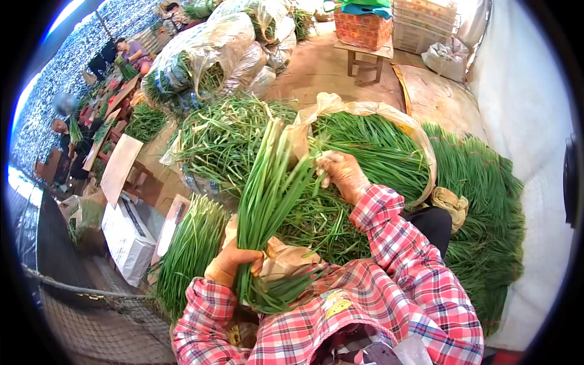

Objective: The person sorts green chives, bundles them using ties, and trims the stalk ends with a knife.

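The left hand point(242, 260) grips a bunch of long, thin green leaves point(260, 204), best held softly; the right hand point(345, 174) curls, its catch unclear.

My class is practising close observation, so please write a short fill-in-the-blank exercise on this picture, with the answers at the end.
1. The ____ hand is closed around the upright bunch of leaves.
2. The right hand is ____ in the picture than the other hand.
3. The long box at the lower left is coloured ____.
4. The pale sheeting hangs on the picture's ____ side.

Answers: left; higher; white; right.
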Demonstrator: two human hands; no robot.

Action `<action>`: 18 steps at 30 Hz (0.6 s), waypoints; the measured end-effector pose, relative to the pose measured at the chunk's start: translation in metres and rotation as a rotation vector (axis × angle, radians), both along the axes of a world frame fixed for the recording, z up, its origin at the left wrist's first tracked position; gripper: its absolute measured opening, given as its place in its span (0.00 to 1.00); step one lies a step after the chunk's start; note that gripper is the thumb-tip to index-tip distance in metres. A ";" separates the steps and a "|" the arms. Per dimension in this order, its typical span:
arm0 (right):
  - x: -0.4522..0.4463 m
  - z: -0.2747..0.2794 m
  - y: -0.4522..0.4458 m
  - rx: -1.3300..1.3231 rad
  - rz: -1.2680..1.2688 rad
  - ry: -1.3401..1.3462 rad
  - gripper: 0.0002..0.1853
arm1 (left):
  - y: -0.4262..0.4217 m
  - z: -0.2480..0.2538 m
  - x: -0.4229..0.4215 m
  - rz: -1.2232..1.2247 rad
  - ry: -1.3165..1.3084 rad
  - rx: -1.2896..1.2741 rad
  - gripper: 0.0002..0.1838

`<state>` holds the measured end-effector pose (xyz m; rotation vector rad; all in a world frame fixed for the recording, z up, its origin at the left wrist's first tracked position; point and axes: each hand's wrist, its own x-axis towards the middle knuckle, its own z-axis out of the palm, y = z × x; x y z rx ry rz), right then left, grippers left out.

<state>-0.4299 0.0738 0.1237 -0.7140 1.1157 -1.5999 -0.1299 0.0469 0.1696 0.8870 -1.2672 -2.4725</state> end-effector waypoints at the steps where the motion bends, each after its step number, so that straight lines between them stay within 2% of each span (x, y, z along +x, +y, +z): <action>1: 0.000 0.002 0.000 -0.028 -0.017 -0.072 0.10 | -0.003 -0.001 0.011 -0.033 -0.040 0.004 0.23; 3: -0.012 0.013 -0.003 -0.039 -0.139 -0.245 0.09 | -0.001 0.006 0.031 -0.072 -0.104 -0.019 0.23; 5: -0.044 0.000 -0.004 -0.113 -0.237 -0.303 0.13 | 0.008 0.024 0.045 -0.028 -0.234 -0.105 0.20; 7: -0.072 -0.008 -0.001 -0.116 -0.400 -0.396 0.16 | 0.009 0.020 0.069 -0.019 -0.230 -0.069 0.19; 8: -0.083 -0.018 0.003 -0.137 -0.355 -0.319 0.19 | 0.009 0.018 0.079 -0.019 -0.264 -0.053 0.19; 9: -0.068 0.008 0.000 0.204 -0.244 -0.034 0.24 | 0.011 0.016 0.086 -0.017 -0.295 -0.040 0.19; 11: -0.028 0.019 0.002 0.269 0.229 0.142 0.29 | 0.016 0.013 0.085 0.003 -0.292 -0.066 0.19; 13: 0.008 0.013 -0.012 0.132 0.472 -0.016 0.31 | 0.021 0.012 0.077 0.007 -0.326 -0.057 0.17; 15: 0.036 0.019 -0.025 0.093 0.518 0.056 0.25 | 0.023 0.004 0.072 -0.042 -0.348 -0.070 0.16; 18: 0.055 0.007 -0.042 0.095 0.341 -0.006 0.12 | 0.029 -0.001 0.066 -0.041 -0.333 -0.075 0.17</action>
